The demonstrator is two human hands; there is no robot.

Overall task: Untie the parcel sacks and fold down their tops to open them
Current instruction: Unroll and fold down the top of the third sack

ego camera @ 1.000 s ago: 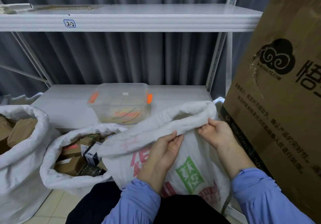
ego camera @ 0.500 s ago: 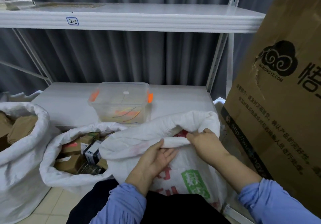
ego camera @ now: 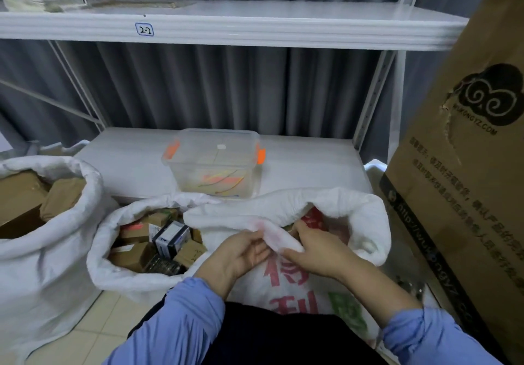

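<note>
The step in hand is the fold-down of the printed sack [ego camera: 286, 276], which stands at 6 o'clock against the person's lap, with a carton [ego camera: 465, 194] at 3 o'clock, a middle sack [ego camera: 113, 276] at 8 and a left sack [ego camera: 42, 265] at 9. Those two look done: mouths wide, tops rolled into thick cuffs, parcels [ego camera: 136, 254] showing. No tie shows on the printed sack, so its untying seems over. Its far rim [ego camera: 283, 203] at 12 o'clock is rolled into a cuff, but the near edge is a loose flap [ego camera: 279, 240]. Both hands meet on it: the left hand [ego camera: 243, 254] pinches it from the 9 o'clock side, thumb on top, and the right hand [ego camera: 314, 251] grips it from 3 o'clock, fingers hooked over the edge into the mouth. The next move, I judge, calls for turning this flap outward and down, then working along the near rim to each side until it matches the far cuff; the cloth looks limp, so both hands should roll together
</note>
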